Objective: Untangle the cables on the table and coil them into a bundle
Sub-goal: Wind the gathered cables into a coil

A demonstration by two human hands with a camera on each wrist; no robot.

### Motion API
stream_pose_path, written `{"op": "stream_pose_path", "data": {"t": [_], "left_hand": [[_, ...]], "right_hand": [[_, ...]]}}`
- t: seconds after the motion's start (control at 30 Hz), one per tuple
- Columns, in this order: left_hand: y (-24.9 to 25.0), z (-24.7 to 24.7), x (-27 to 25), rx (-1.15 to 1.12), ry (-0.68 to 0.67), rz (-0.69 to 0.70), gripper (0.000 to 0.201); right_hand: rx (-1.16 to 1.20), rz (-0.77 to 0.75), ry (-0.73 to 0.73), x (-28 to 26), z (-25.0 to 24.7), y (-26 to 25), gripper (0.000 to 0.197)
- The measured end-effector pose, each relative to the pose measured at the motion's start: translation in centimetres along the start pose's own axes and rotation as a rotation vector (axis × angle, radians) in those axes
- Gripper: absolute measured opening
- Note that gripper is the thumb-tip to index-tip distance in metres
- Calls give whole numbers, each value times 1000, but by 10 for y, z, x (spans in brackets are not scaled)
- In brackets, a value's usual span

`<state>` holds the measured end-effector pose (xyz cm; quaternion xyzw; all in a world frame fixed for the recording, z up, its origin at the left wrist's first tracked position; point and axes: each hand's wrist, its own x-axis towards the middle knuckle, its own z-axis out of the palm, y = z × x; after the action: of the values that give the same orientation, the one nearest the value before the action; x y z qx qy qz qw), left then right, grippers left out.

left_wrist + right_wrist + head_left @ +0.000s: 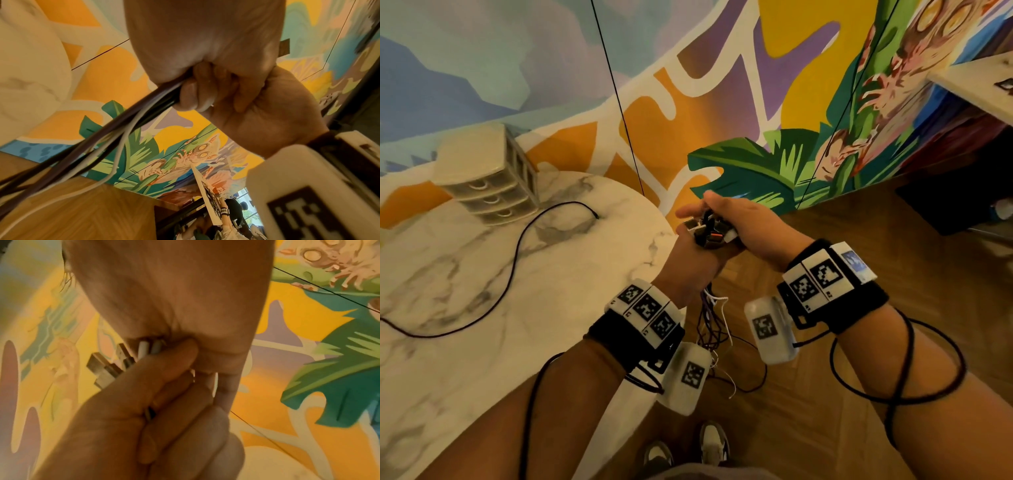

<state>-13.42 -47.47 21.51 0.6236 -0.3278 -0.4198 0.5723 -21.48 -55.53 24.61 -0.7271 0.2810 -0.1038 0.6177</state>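
Observation:
Both hands meet just past the right rim of the marble table [465, 342]. My left hand [690, 240] grips a bunch of dark and white cables [123, 121] in its fist, plug ends up. My right hand [726, 216] closes over the same bunch from the right, its fingers on the metal USB plugs [107, 368] that stick out of the top [710, 233]. The loose lengths of the cables [710, 329] hang in a tangle between my wrists toward the floor. One dark cable [517, 253] lies alone in a long curve across the table.
A small cream drawer unit [486, 178] stands at the table's back, against the painted wall. My shoes [688, 448] are on the wooden floor below. Another tabletop [979, 78] juts in at the upper right, with a dark box [955, 202] under it.

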Motion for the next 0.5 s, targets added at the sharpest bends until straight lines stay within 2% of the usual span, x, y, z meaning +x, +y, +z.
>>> {"op": "stream_pose_path", "data": {"t": [0.1, 0.13, 0.2, 0.27, 0.37, 0.5], "left_hand": [[8, -6, 3, -109, -27, 71, 5], [14, -8, 5, -146, -35, 79, 12], [24, -11, 12, -219, -37, 92, 35], [33, -10, 16, -294, -36, 96, 45], [28, -6, 15, -292, -14, 64, 50], [25, 5, 9, -336, 80, -28, 59]], "right_hand": [[436, 14, 50, -1, 4, 19, 51], [504, 5, 34, -3, 8, 27, 46], [355, 27, -5, -11, 24, 38, 28], [72, 36, 14, -10, 38, 47, 23], [-198, 5, 264, 0, 44, 64, 31], [-236, -129, 484, 1, 55, 80, 22]]}}
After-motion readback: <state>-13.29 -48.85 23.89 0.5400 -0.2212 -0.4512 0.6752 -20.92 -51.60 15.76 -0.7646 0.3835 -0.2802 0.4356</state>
